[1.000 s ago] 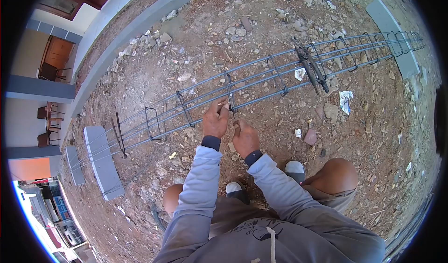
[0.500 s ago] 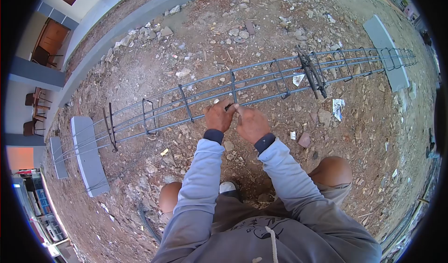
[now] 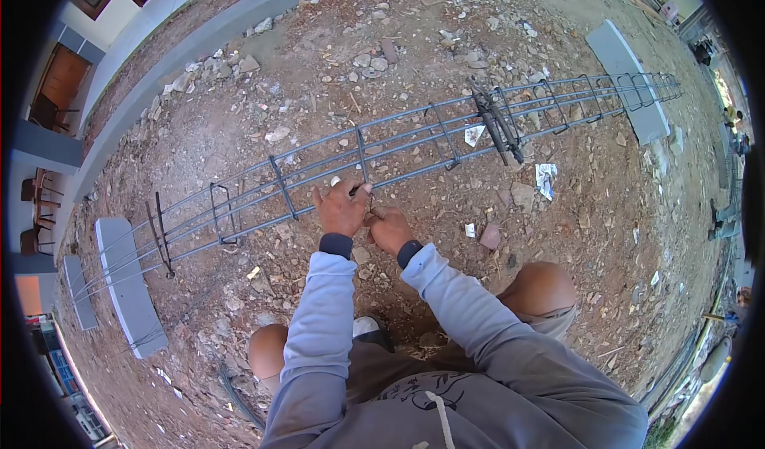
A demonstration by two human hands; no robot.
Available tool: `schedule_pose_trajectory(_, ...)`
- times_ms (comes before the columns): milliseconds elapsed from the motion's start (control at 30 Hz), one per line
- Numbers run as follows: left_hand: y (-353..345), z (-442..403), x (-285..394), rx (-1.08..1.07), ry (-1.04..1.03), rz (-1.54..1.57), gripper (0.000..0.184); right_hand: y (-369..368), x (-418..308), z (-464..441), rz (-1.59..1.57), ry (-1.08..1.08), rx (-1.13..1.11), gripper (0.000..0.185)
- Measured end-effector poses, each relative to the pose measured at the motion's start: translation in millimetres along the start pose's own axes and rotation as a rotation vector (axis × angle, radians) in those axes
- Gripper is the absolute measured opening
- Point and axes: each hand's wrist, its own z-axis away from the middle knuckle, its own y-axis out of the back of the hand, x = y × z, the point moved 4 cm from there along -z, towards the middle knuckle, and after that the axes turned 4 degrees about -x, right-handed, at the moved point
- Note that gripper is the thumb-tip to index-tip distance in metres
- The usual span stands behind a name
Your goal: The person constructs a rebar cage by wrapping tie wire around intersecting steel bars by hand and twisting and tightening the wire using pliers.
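A long rebar cage (image 3: 307,172) of thin steel rods with square stirrups crosses in front of me. My left hand (image 3: 343,210) is at the near rod, its curled fingertips by the lower corner of a stirrup (image 3: 361,152). Just below and to the right, my right hand (image 3: 389,230) is closed, thumb and fingers pinched together. A thin dark piece shows between the two hands, too small to name. Farther right, a bundle of dark metal pieces (image 3: 496,122) hangs across the cage.
Grey blocks (image 3: 130,286) prop the cage's left end, and another grey slab (image 3: 629,78) lies under the right end. Two dark rods (image 3: 162,230) stand across the cage at left. Rubble and paper scraps (image 3: 546,180) litter the dirt. A raised kerb (image 3: 191,39) runs along the upper left.
My right hand has dropped below the near rod and lower than the left hand. The left hand's fingers have spread a little at the stirrup. The whole view has shifted, so the cage appears farther left.
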Motion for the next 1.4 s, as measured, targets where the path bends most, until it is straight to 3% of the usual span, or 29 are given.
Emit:
schedule_pose_trajectory(100, 3.9, -1.1, 4.1, 0.027, 0.008, -0.015, 0.025, 11.7, 1.5, -10.2, 0.913, 0.484, 0.137, 0.024)
schedule_pose_trajectory(167, 4.7, -3.1, 2.9, -0.02, 0.038, -0.009, 0.025, 53.1, -45.5, 2.6, 0.734, 0.277, 0.397, 0.024)
schedule_pose_trajectory(233, 5.2, -2.2, 6.6, 0.003, 0.036, -0.012, 0.025, 108.2, -88.3, 5.6, 0.542, 0.341, 0.704, 0.018)
schedule_pose_trajectory(267, 6.9, -1.1, 7.3, 0.018, 0.035, -0.02, 0.024, 136.5, -97.0, -1.0, 0.569, 0.46, 0.894, 0.016)
schedule_pose_trajectory(300, 5.6, 0.8, 6.2, 0.038, 0.04, -0.026, 0.024, 165.4, -100.7, -10.5, 0.655, 0.403, 0.96, 0.02)
schedule_pose_trajectory(367, -0.6, 2.0, 4.8, 0.088, 0.043, -0.042, 0.024, 205.0, -96.4, -25.7, 0.954, 0.108, 1.077, 0.031)
schedule_pose_trajectory(433, 2.4, 10.5, 10.6, 0.311, 0.018, 0.016, 0.022, 233.6, -74.6, -39.5, 1.071, -0.117, 1.044, 0.039)
schedule_pose_trajectory(467, 2.2, 18.4, 13.8, 0.419, 0.009, 0.046, 0.021, 238.9, -65.1, -44.3, 1.094, -0.118, 1.028, 0.039)
schedule_pose_trajectory(567, 0.5, 49.7, 24.5, 0.461, 0.174, 0.327, 0.022, 245.1, -47.4, -49.8, 1.163, -0.141, 0.949, 0.041)
schedule_pose_trajectory(600, -6.6, 57.9, 22.7, 0.533, 0.154, 0.231, 0.021, 246.0, -48.7, -51.6, 1.182, -0.151, 0.902, 0.044)
schedule_pose_trajectory(700, -46.2, 57.1, -9.8, 0.284, 0.48, 0.909, 0.022, 239.9, -66.4, -48.0, 1.186, -0.192, 0.833, 0.044)
schedule_pose_trajectory(800, -63.2, 49.9, -6.3, 0.084, 0.575, 1.435, 0.03, 247.2, -74.8, -47.9, 1.122, -0.146, 0.775, 0.039)
schedule_pose_trajectory(900, -50.9, 51.3, 20.5, 0.001, 0.619, 1.638, 0.025, 249.9, -75.9, -48.5, 0.967, -0.062, 0.618, 0.035)
schedule_pose_trajectory(1033, -60.1, 52.2, 5.0, -0.034, 0.544, 1.607, 0.021, 178.7, -106.8, 14.6, 0.481, -0.099, 0.044, 0.03)
schedule_pose_trajectory(1100, -61.4, 49.2, 1.5, -0.038, 0.565, 1.591, 0.019, 154.8, -110.7, 34.1, 0.907, 0.005, -0.105, 0.032)
schedule_pose_trajectory(1200, -61.4, 45.2, 1.9, -0.047, 0.444, 1.57, 0.018, 120.1, -108.3, 57.3, 1.23, 0.389, -0.1, 0.045)
schedule_pose_trajectory(1300, -68.2, 43.2, -4.3, -0.068, 0.404, 1.564, 0.017, 98.7, -110.2, 66.5, 1.366, 0.235, -0.022, 0.064)
schedule_pose_trajectory(1400, -72.5, 45.2, -7.4, -0.055, 0.412, 1.528, 0.016, 88.6, -108.6, 66.9, 1.502, 0.16, -0.011, 0.071)
